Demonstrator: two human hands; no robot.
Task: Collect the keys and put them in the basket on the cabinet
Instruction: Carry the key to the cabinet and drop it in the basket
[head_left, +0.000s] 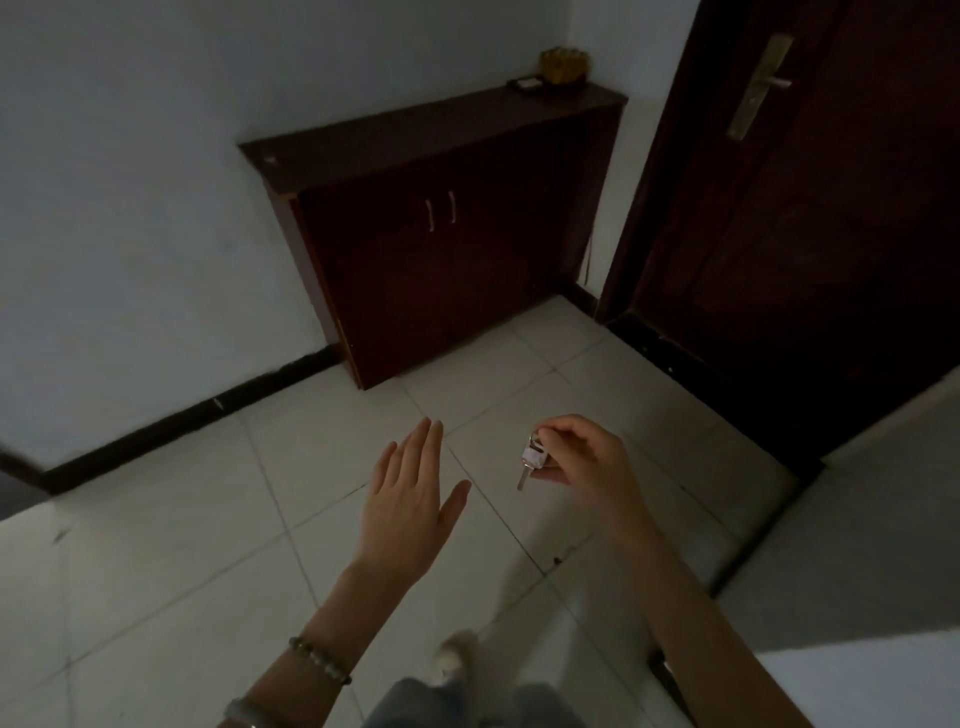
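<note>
- right hand (582, 457), lower centre-right of the frame, pinches the keys (533, 460); a key blade hangs below the fingers.
- left hand (410, 493), just left of it, is flat, fingers spread, grasping nothing.
- basket (562, 66) sits at upper centre-right on the dark cabinet (441, 249), beside the door (805, 208).

There is only one view, from a wide-angle camera worn on the person's head. It looks forward and steeply down, so the tiled floor (322, 561) fills the lower half. The cabinet (441, 234) stands ahead, a little above the centre of the picture and well apart from the camera. The dark door (810, 218) is to the right of the cabinet. Straight lines bend near the edges.
</note>
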